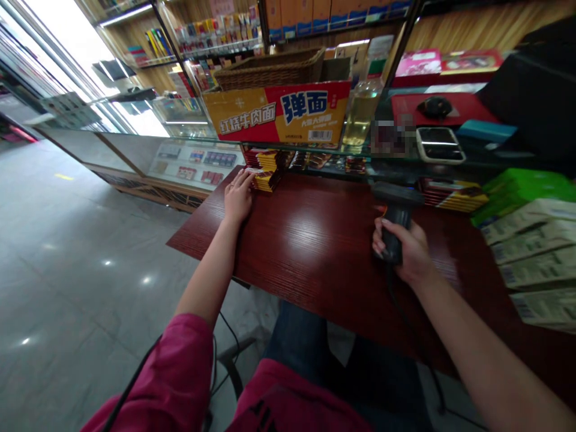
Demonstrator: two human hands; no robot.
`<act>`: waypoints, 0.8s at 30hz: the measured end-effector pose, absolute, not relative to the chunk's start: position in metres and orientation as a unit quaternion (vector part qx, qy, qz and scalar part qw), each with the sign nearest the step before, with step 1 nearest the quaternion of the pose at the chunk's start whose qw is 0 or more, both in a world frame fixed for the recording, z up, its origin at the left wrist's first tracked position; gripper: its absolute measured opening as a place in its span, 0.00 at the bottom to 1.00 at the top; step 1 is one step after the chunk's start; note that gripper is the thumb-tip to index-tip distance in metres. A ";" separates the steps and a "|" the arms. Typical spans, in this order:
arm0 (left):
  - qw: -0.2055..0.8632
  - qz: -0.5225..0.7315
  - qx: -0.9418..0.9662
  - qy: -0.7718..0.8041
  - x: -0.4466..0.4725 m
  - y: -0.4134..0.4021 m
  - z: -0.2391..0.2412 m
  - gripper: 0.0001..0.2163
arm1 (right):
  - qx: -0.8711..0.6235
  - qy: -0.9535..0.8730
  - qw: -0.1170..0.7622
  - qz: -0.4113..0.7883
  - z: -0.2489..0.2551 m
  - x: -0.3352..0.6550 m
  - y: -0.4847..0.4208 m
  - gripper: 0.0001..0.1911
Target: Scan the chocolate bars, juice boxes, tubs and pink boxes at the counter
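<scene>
My right hand (pixel 405 252) is closed around the handle of a black barcode scanner (pixel 396 207), held upright over the dark red wooden table (pixel 315 240). A cable hangs from the scanner toward me. My left hand (pixel 238 195) reaches to the far left of the table, fingers extended and resting on a stack of yellow and dark red packets (pixel 265 174).
Green and pale boxes (pixel 531 240) are piled at the table's right. More packets (pixel 450 195) lie behind the scanner. A glass counter (pixel 189 150) carries an orange noodle carton (pixel 279 114), a wicker basket, a phone (pixel 438 145) and a mouse (pixel 434 108). Shelves of goods stand behind.
</scene>
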State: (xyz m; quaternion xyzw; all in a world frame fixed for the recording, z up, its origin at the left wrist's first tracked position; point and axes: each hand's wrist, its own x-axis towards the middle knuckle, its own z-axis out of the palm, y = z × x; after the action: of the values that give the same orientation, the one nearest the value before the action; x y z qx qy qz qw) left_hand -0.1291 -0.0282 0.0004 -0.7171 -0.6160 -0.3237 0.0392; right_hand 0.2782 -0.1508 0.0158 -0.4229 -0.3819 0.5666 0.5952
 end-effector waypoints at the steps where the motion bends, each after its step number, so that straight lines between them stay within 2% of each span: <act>1: 0.042 -0.330 -0.718 -0.612 -0.126 -0.030 0.002 0.33 | -0.423 -0.380 0.609 0.553 0.016 0.283 -0.152 0.18; 5: 0.062 -0.391 -0.714 -0.578 -0.077 -0.040 0.006 0.31 | -0.433 -0.367 0.660 0.492 0.015 0.318 -0.156 0.21; 8: 0.028 -0.372 -0.790 -0.486 0.002 -0.050 0.004 0.28 | -0.456 -0.357 0.676 0.455 0.011 0.353 -0.163 0.23; 12: -0.038 -0.293 -0.894 -0.337 0.130 -0.056 -0.001 0.28 | -0.445 -0.328 0.686 0.472 0.006 0.385 -0.175 0.25; 16: -0.098 -0.324 -0.894 -0.294 0.232 -0.036 -0.007 0.30 | -0.434 -0.310 0.687 0.494 0.002 0.393 -0.178 0.27; 20: -0.131 -0.334 -0.887 -0.290 0.274 -0.010 -0.018 0.32 | -0.426 -0.311 0.671 0.522 0.000 0.393 -0.173 0.28; 24: -0.139 -0.353 -0.878 -0.291 0.268 -0.005 -0.020 0.22 | -0.415 -0.308 0.670 0.532 0.005 0.394 -0.170 0.27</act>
State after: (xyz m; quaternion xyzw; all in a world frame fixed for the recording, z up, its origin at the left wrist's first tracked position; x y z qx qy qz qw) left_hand 0.2677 -0.0047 -0.0201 -0.8781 -0.2913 -0.3531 -0.1391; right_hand 0.3937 -0.1698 0.0053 -0.4154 -0.3075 0.5325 0.6703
